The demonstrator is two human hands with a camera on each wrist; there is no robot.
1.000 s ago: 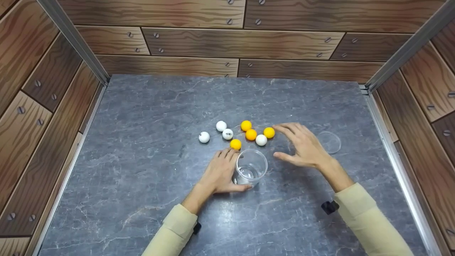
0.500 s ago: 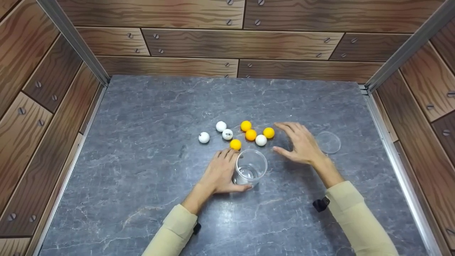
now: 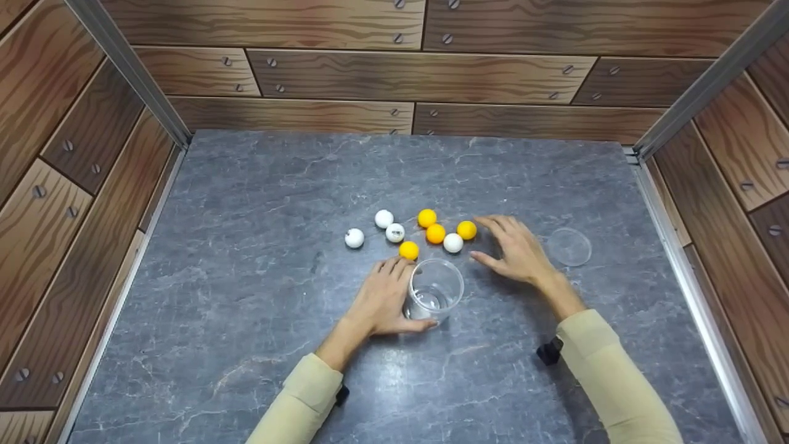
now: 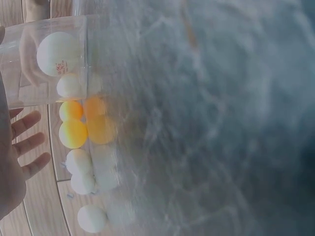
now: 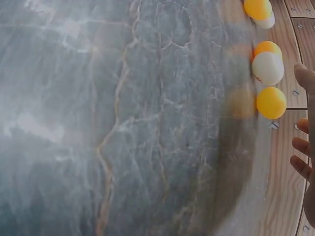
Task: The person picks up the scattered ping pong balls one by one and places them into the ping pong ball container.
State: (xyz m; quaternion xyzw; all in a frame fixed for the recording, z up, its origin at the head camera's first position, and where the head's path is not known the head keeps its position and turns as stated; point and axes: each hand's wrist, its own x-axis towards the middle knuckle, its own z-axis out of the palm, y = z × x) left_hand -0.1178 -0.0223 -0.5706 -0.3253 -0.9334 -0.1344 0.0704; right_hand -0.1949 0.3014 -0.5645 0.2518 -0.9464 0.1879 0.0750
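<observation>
My left hand point(image 3: 385, 299) holds a clear plastic jar point(image 3: 436, 287) at its left side, with the thumb bent across the front. The jar stands upright, its mouth up. Beyond it lie several table tennis balls, orange and white. One orange ball point(image 3: 408, 250) is right by my left fingertips; a white ball point(image 4: 58, 54) with red print shows through the jar wall in the left wrist view. My right hand point(image 3: 518, 250) hovers with fingers spread and nothing in them, its fingertips close to the rightmost orange ball point(image 3: 466, 230), beside a white ball point(image 3: 453, 243).
A clear round lid point(image 3: 570, 248) lies flat on the grey marbled table point(image 3: 259, 203), to the right of my right hand. A lone white ball point(image 3: 354, 238) sits at the left end of the group. Wood-patterned walls point(image 3: 419, 77) enclose the table at the back and sides.
My right forearm has swung left, and the right hand has shifted slightly left, its thumb nearer the balls. The left hand, jar and balls stay where they were.
</observation>
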